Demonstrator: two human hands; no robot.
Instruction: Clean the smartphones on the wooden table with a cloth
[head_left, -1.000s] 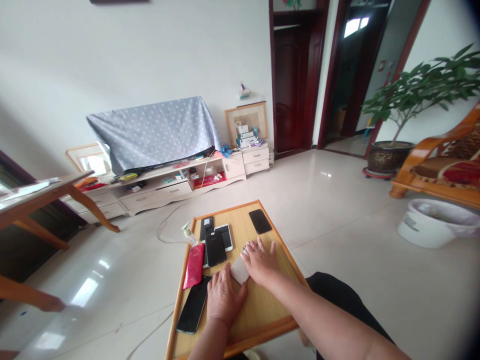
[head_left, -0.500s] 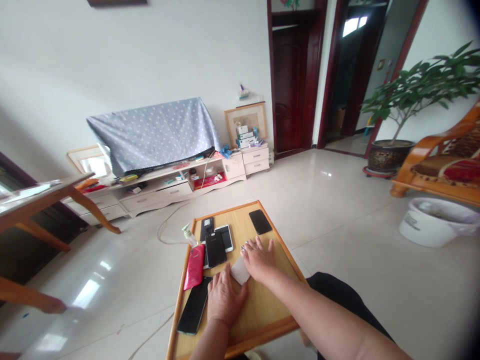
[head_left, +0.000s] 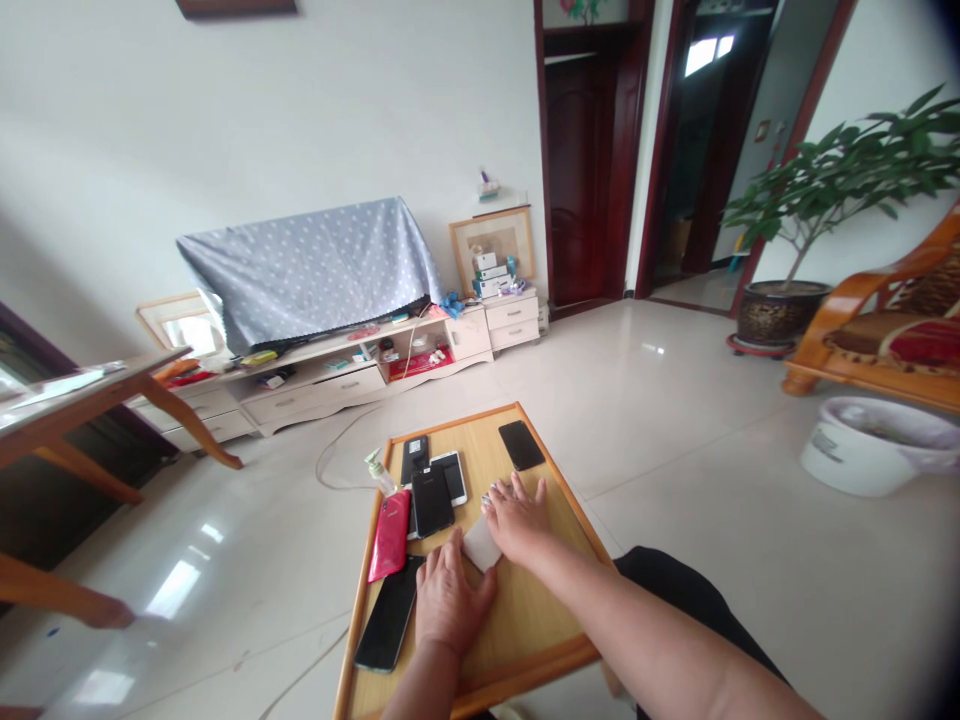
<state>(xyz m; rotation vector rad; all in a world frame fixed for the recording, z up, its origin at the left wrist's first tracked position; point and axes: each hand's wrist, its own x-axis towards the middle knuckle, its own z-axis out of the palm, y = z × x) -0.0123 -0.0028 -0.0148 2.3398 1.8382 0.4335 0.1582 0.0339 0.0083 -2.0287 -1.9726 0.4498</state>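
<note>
A pale, flat, phone-shaped slab [head_left: 482,543] lies slanted on the small wooden table [head_left: 555,590]. My left hand [head_left: 452,592] grips its near end, with fingers at the left corner and thumb at the bottom. Over the far end rests my right hand [head_left: 517,517], palm down, fingers spread; a small silvery-white bit shows under its fingertips, too hidden to name. Left of the slab are a black phone [head_left: 433,500], a white phone [head_left: 453,478], a red phone [head_left: 390,535] and a large black phone [head_left: 388,615]. Another dark phone [head_left: 520,445] lies beyond my right hand.
A pump bottle [head_left: 381,473] stands at the table's left edge, near another dark phone [head_left: 415,460]. A white bin [head_left: 862,445], a wooden armchair [head_left: 885,320] and a potted plant [head_left: 780,310] are to the right. A low white cabinet [head_left: 330,390] lines the wall.
</note>
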